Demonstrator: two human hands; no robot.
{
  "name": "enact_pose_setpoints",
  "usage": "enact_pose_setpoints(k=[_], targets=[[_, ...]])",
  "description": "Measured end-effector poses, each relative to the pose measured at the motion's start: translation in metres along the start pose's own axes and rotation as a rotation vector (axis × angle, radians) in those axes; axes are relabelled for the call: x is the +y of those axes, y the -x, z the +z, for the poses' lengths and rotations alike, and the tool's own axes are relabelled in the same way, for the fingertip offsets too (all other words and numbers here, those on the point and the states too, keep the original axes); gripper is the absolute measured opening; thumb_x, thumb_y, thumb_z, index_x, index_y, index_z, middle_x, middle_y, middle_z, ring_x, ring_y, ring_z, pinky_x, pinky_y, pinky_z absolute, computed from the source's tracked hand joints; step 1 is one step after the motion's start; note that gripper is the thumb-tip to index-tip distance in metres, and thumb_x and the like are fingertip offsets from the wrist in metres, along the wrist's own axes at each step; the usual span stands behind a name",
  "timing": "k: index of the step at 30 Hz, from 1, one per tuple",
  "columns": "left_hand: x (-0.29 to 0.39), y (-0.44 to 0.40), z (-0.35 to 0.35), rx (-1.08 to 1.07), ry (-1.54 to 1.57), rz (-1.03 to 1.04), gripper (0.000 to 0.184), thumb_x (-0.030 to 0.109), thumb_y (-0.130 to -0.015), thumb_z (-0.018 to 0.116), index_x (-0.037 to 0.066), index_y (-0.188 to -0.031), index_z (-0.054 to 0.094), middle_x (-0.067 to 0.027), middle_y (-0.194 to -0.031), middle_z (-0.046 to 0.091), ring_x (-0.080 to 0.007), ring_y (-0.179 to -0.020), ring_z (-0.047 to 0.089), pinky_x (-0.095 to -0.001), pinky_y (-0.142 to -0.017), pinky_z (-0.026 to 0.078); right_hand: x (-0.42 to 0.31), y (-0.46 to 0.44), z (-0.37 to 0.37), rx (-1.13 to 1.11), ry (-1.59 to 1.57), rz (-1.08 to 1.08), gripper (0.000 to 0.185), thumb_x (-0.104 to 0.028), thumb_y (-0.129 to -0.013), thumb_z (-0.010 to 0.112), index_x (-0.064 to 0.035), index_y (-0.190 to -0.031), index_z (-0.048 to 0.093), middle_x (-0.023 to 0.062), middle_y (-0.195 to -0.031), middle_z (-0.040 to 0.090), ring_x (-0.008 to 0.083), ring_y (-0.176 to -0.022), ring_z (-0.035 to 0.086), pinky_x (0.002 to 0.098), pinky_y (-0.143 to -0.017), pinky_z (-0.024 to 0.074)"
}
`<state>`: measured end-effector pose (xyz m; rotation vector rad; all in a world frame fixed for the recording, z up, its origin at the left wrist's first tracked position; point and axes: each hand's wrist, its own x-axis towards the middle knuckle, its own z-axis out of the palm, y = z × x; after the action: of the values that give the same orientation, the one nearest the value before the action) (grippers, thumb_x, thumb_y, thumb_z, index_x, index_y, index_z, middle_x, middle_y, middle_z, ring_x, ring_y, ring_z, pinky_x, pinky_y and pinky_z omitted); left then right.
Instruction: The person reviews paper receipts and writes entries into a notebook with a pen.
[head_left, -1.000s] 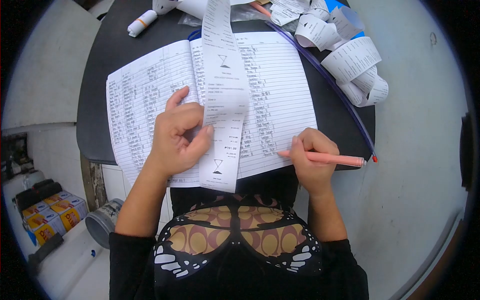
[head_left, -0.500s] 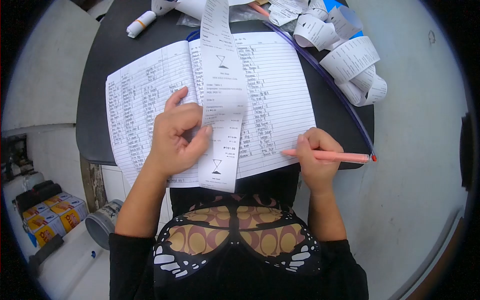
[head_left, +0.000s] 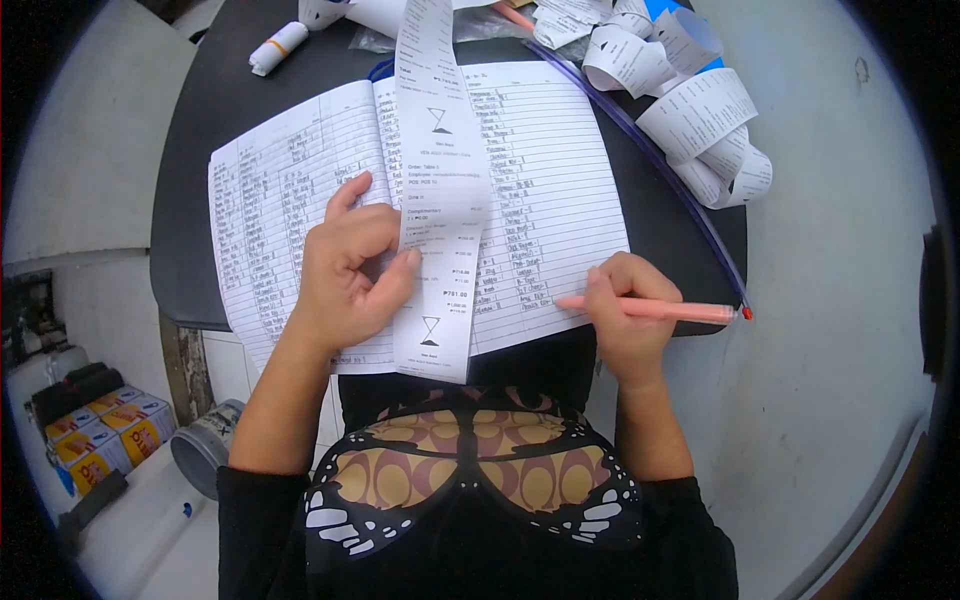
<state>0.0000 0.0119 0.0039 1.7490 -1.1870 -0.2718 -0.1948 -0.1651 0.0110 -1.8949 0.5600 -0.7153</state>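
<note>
A lined notebook (head_left: 550,170) lies open on the black table, with handwritten columns on both pages. A long printed receipt strip (head_left: 440,200) runs down over its middle and past its lower edge. My left hand (head_left: 355,270) rests on the left page, thumb and index finger pinching the strip's left edge, little finger raised. My right hand (head_left: 632,315) is closed round a pink pen (head_left: 680,310), whose tip is at the lower part of the right page, by the last written lines.
Curled receipt strips (head_left: 700,115) are heaped at the table's right back. A purple cord-like strip (head_left: 650,150) with a red end curves right of the notebook. A banded paper roll (head_left: 278,48) lies back left. A grey bucket (head_left: 205,450) and yellow-white boxes (head_left: 115,435) stand lower left.
The right hand and pen have shifted slightly, with the tip moving a little over the right page. The left hand keeps its grip on the receipt strip.
</note>
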Motion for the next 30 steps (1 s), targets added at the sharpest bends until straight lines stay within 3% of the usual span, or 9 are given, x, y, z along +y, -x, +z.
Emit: enact_pose_setpoints(k=[5, 27, 30], targets=[[-0.0023, -0.0007, -0.0050, -0.045, -0.028, -0.014, 0.010, 0.009, -0.071, 0.060, 0.004, -0.065, 0.053, -0.0033, -0.059, 0.048, -0.0203, -0.057, 0.050, -0.0478, -0.103, 0.027, 0.0010, -0.0029, 0.0006, 0.040, -0.140, 0.097, 0.027, -0.002, -0.083, 0.062, -0.0032, -0.061, 0.045, -0.0015, -0.059, 0.047, 0.0051, -0.053, 0.038, 0.0229, -0.049, 0.0322], [0.0038, -0.0046, -0.0055, -0.036, 0.026, -0.047, 0.012, 0.010, -0.072, 0.059, 0.005, -0.065, 0.051, -0.0046, -0.059, 0.049, -0.0219, -0.055, 0.050, -0.0488, -0.104, 0.027, 0.0065, -0.0065, 0.0015, 0.026, -0.208, 0.087, 0.026, -0.002, -0.085, 0.059, -0.0032, -0.063, 0.045, -0.0008, -0.060, 0.049, 0.0050, -0.055, 0.037, 0.0222, -0.049, 0.0309], [0.0046, -0.0044, -0.0051, -0.029, 0.039, -0.049, 0.012, 0.010, -0.072, 0.059, 0.005, -0.064, 0.051, -0.0046, -0.058, 0.048, -0.0219, -0.055, 0.050, -0.0489, -0.104, 0.027, 0.0096, -0.0048, -0.0014, -0.019, -0.175, 0.046, 0.025, -0.001, -0.087, 0.055, -0.0046, -0.066, 0.041, 0.0022, -0.065, 0.051, 0.0058, -0.054, 0.040, 0.0212, -0.049, 0.0321]])
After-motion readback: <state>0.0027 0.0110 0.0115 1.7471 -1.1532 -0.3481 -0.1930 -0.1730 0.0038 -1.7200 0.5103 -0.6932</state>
